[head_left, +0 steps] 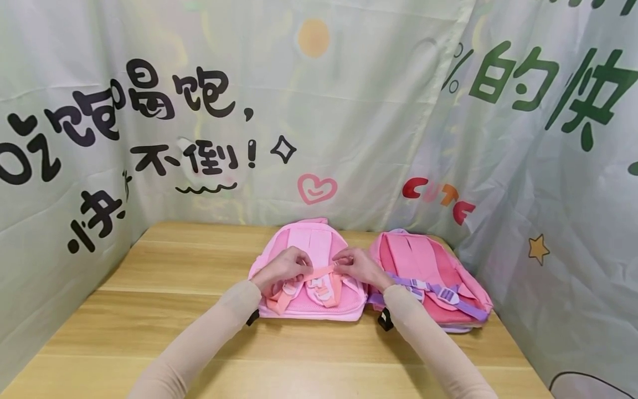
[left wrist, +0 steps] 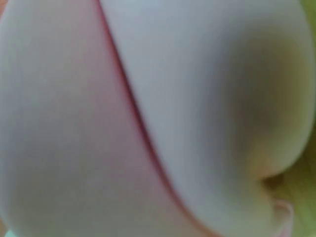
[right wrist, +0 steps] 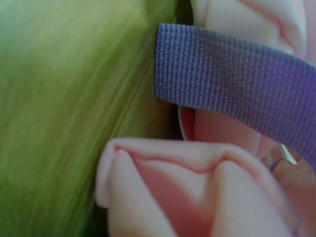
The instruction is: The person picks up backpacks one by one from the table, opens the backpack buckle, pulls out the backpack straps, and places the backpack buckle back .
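A light pink backpack [head_left: 310, 238] lies on the table with its shoulder-strap side up. Across its lower middle runs a coral webbing strap [head_left: 321, 272], pinched at its left part by my left hand [head_left: 286, 265] and near its right part by my right hand [head_left: 360, 265]. Coral strap ends with pale buckles [head_left: 319, 282] hang below the hands. The left wrist view is filled by a blurred pale surface. In the right wrist view a purple strap [right wrist: 222, 69] crosses above folded pink fabric [right wrist: 182, 168], close to the camera.
To the right lies a darker pink backpack [head_left: 408, 252] with purple straps and buckles [head_left: 448, 295], beside my right forearm. Both bags rest on a wooden table [head_left: 189, 266]. Printed curtains [head_left: 359, 138] hang behind and at both sides.
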`<state>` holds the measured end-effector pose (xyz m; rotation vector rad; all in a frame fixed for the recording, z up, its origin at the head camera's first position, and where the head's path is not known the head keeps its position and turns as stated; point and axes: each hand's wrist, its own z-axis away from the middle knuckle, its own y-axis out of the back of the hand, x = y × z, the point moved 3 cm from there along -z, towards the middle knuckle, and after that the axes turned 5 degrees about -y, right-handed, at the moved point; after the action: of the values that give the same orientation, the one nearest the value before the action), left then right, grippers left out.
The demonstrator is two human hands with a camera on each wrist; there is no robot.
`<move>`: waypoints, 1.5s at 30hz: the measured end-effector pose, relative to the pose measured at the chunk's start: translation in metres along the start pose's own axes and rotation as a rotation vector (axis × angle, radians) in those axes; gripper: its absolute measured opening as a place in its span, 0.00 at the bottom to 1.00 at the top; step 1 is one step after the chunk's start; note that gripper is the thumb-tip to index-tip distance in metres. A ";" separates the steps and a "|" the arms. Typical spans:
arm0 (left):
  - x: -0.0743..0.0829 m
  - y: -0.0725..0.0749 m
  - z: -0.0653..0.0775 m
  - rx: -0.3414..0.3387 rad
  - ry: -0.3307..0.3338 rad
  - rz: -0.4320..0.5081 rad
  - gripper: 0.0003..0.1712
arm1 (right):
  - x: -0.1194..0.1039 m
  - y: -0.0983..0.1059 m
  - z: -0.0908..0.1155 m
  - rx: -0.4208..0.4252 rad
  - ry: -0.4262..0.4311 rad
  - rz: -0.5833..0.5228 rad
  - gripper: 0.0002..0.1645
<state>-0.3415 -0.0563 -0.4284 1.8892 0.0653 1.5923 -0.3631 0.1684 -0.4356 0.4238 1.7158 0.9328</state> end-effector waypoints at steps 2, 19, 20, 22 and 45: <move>0.000 0.001 0.001 0.004 0.002 0.020 0.02 | 0.000 0.000 0.000 0.000 -0.002 -0.008 0.15; 0.000 0.001 0.002 -0.054 -0.020 0.011 0.08 | 0.000 0.001 0.000 -0.069 0.019 0.016 0.15; 0.000 0.001 0.002 -0.050 -0.016 0.013 0.09 | 0.000 0.001 0.000 -0.068 0.024 0.016 0.15; -0.001 0.001 0.002 -0.043 -0.010 0.014 0.09 | 0.000 0.001 0.000 -0.067 0.029 0.018 0.15; -0.003 0.001 0.003 -0.022 0.019 0.029 0.06 | 0.005 0.001 0.001 -0.082 0.018 0.030 0.15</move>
<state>-0.3401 -0.0596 -0.4311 1.8658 0.0288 1.6240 -0.3637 0.1731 -0.4380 0.3895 1.6850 1.0273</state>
